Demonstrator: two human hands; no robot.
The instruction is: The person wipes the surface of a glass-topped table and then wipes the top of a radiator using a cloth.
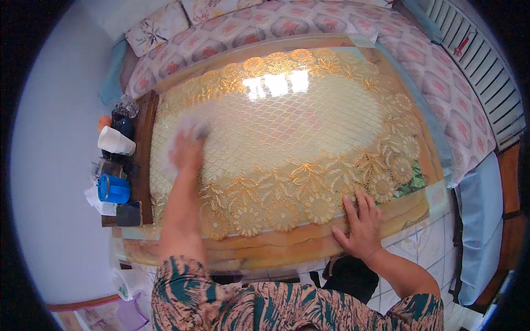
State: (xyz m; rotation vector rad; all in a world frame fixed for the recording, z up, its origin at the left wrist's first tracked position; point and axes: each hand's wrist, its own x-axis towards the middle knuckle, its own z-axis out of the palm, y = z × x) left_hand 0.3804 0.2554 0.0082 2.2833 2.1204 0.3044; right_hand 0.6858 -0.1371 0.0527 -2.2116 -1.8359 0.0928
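My left hand (pixel 186 153) reaches far over the left part of the table, smeared by motion. Under and around its fingers is a pale greyish cloth (pixel 194 126), pressed against the gold lace-patterned tablecloth (pixel 331 118). On the near right edge of the table, my right hand (pixel 361 225) lies flat with its fingers spread, holding nothing. The tablecloth has a gold lattice in the middle and a border of flowers and leaves. Window light glares off its shiny surface near the far side.
A dark wooden tray (pixel 144 160) along the left edge carries stacked white paper cups (pixel 117 141), a blue container (pixel 114 189) and glassware (pixel 127 106). A patterned sofa (pixel 281 25) wraps the far and right sides. A white radiator (pixel 483 66) stands at the right.
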